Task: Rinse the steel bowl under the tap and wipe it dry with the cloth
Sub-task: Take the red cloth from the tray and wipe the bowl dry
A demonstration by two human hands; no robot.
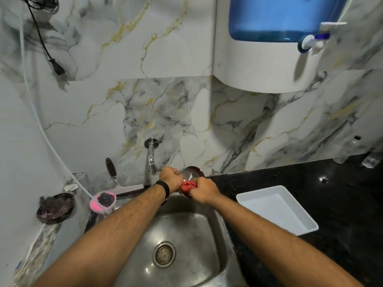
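Over the far edge of the steel sink [219, 230] I hold the steel bowl [189, 173] tilted on its side. My left hand [171, 178] grips its left rim. My right hand [204, 191] is closed on a bunched red cloth [188, 185] pressed against the bowl's lower part. The wall tap [152, 157] is just left of my left hand, and no water is seen running from it. Much of the bowl is hidden behind my hands and the cloth.
A white tray [277, 208] lies on the black counter [342, 193] right of the sink. A squeegee [116, 179] and a pink soap tub with a scrubber [103, 200] sit at the sink's back left. A dark dish [55, 208] rests on the left ledge. Bottles [371, 159] stand far right.
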